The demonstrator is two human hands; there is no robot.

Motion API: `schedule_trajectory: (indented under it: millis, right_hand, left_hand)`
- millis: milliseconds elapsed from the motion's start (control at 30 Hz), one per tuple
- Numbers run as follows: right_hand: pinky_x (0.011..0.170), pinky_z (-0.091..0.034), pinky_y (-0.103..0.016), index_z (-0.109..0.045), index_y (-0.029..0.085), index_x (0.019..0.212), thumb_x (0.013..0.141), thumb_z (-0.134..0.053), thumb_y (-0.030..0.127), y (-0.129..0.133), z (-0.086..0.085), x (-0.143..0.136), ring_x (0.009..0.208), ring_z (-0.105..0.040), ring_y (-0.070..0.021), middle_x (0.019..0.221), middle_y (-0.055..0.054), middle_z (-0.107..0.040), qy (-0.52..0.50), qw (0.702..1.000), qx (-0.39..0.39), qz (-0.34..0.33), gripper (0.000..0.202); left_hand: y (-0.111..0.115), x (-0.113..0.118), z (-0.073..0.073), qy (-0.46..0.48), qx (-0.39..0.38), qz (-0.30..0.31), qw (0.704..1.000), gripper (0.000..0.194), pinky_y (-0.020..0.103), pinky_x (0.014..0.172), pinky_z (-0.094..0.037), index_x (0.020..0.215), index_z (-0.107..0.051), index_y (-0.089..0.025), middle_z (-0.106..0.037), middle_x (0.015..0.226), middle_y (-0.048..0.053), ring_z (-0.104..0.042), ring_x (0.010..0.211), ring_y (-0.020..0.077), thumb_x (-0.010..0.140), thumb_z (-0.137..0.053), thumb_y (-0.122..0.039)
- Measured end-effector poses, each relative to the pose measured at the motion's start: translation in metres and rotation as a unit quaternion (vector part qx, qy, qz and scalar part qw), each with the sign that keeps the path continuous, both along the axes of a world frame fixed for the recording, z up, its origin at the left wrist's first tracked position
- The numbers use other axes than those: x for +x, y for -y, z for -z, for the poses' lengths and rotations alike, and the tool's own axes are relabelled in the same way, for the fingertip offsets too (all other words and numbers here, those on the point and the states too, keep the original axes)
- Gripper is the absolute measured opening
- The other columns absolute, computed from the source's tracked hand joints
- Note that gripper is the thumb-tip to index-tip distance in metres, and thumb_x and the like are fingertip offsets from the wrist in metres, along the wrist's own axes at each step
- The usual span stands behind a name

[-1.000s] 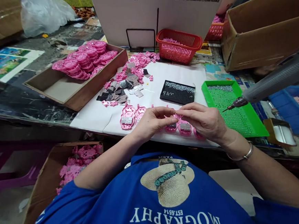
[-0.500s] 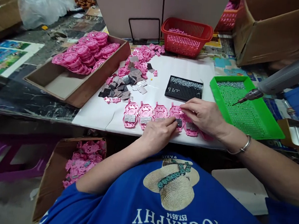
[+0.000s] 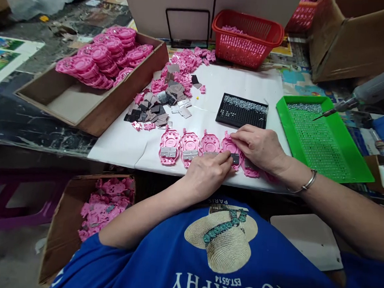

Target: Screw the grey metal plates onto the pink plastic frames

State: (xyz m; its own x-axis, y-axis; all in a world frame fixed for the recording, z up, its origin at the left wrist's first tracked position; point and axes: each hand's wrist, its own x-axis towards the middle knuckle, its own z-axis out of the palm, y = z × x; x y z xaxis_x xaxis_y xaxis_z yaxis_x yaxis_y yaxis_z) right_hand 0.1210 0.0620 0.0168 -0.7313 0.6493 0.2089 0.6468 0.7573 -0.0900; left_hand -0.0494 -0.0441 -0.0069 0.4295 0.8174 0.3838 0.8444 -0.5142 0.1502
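Pink plastic casings (image 3: 170, 143) lie in a row along the near edge of the white sheet, several with flat grey plates (image 3: 190, 155) across their lower part. My left hand (image 3: 206, 174) rests over the middle of the row, its fingers closed together on the lower part of one pink casing (image 3: 231, 143) beside a dark plate (image 3: 235, 158). At the top of that same casing, my right hand (image 3: 261, 149) has thumb and fingers pinched; anything between them is hidden. Its palm covers part of the casings further right.
Loose plates (image 3: 158, 108) and small pink parts (image 3: 185, 63) are heaped behind the row. A black screw tray (image 3: 240, 121), green tray (image 3: 359, 168), red basket (image 3: 245, 55) and cardboard tray (image 3: 94, 120) of pink casings surround it. An electric screwdriver (image 3: 351, 101) hangs over the green tray.
The view has shifted slightly, so the table's items sit a little differently in the picture. Both hands stay at the same casing, with only small finger movement.
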Motion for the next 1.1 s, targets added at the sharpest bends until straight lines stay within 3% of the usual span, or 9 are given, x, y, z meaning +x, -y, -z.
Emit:
schedule_trajectory:
  millis: [333,567,633,700,767,833,933,1000,1100]
  right_hand:
    - [0.053,-0.024,-0.029,-0.076,0.018,0.092,0.097,-0.052,0.029,-0.002,-0.009,-0.01,0.072,-0.059,-0.0154,0.093,-0.006,-0.073,0.105,0.994,-0.02,0.03,0.028]
    - [0.053,-0.023,-0.03,-0.074,0.014,0.092,0.092,-0.052,0.014,0.0,-0.019,-0.022,0.062,-0.051,-0.014,0.088,-0.008,-0.07,0.169,0.985,-0.033,0.019,0.023]
    - [0.052,-0.025,-0.03,-0.075,0.014,0.091,0.092,-0.053,0.015,-0.001,-0.019,-0.02,0.063,-0.054,-0.0146,0.089,-0.009,-0.07,0.167,0.985,-0.038,0.017,0.022]
    - [0.054,-0.03,-0.029,-0.075,0.015,0.087,0.092,-0.055,0.019,-0.001,-0.023,-0.017,0.068,-0.058,-0.0156,0.091,-0.009,-0.071,0.128,0.991,-0.047,0.009,0.021]
    - [0.059,-0.039,-0.029,-0.075,0.015,0.089,0.094,-0.055,0.022,0.003,-0.03,-0.014,0.074,-0.062,-0.0165,0.092,-0.009,-0.072,0.022,0.999,-0.045,-0.002,0.021]
    - [0.064,-0.045,-0.028,-0.074,0.016,0.093,0.095,-0.056,0.024,0.011,-0.037,-0.012,0.076,-0.063,-0.0153,0.089,-0.007,-0.072,-0.125,0.991,-0.05,-0.024,0.02]
    - [0.064,-0.048,-0.026,-0.073,0.02,0.101,0.095,-0.059,0.027,0.028,-0.043,-0.014,0.07,-0.062,-0.012,0.085,-0.003,-0.07,-0.26,0.956,-0.098,-0.098,0.017]
    - [0.068,-0.05,-0.027,-0.073,0.02,0.105,0.093,-0.063,0.028,0.038,-0.042,-0.018,0.075,-0.064,-0.0125,0.09,-0.004,-0.07,-0.268,0.944,-0.127,-0.147,0.017]
    - [0.077,-0.052,-0.03,-0.073,0.018,0.104,0.091,-0.066,0.026,0.046,-0.036,-0.025,0.088,-0.066,-0.0153,0.099,-0.007,-0.07,-0.255,0.941,-0.149,-0.164,0.017]
  left_hand:
    - [0.001,-0.001,-0.001,-0.016,0.015,0.009,1.0,0.027,0.027,0.055,-0.047,0.107,-0.068,-0.014,-0.073,0.113,0.008,-0.07,0.078,0.0158,0.101,-0.051,-0.033]
    - [0.0,0.0,-0.002,-0.019,-0.008,0.017,1.0,0.027,0.027,0.052,-0.046,0.105,-0.069,-0.012,-0.073,0.112,0.011,-0.07,0.076,0.0174,0.102,-0.05,-0.03]
    - [-0.001,0.0,-0.003,0.025,-0.032,0.02,0.999,0.025,0.026,0.054,-0.046,0.099,-0.07,-0.013,-0.073,0.11,0.01,-0.07,0.076,0.0172,0.101,-0.051,-0.03]
    - [-0.002,-0.003,-0.008,0.146,-0.066,0.024,0.987,0.027,0.026,0.06,-0.049,0.101,-0.07,-0.015,-0.073,0.112,0.01,-0.071,0.08,0.0175,0.099,-0.056,-0.038]
    - [-0.004,-0.008,-0.015,0.335,-0.131,0.021,0.933,0.041,0.025,0.063,-0.051,0.116,-0.067,-0.018,-0.073,0.116,0.01,-0.07,0.078,0.0161,0.097,-0.055,-0.052]
    - [-0.008,-0.014,-0.024,0.513,-0.234,0.012,0.826,0.063,0.023,0.053,-0.046,0.136,-0.054,-0.02,-0.072,0.117,0.011,-0.062,0.06,0.0109,0.097,-0.04,-0.067]
    - [-0.014,-0.018,-0.034,0.648,-0.357,0.001,0.672,0.082,0.023,0.039,-0.032,0.147,-0.041,-0.023,-0.072,0.107,0.01,-0.039,0.038,0.0042,0.092,-0.019,-0.08]
    - [-0.017,-0.017,-0.036,0.688,-0.379,-0.003,0.619,0.089,0.022,0.038,-0.031,0.149,-0.037,-0.023,-0.07,0.098,0.008,-0.038,0.038,0.0049,0.088,-0.021,-0.085]
    - [-0.017,-0.012,-0.034,0.711,-0.382,-0.006,0.59,0.091,0.021,0.038,-0.033,0.154,-0.029,-0.024,-0.067,0.089,0.005,-0.045,0.045,0.0088,0.087,-0.024,-0.085]
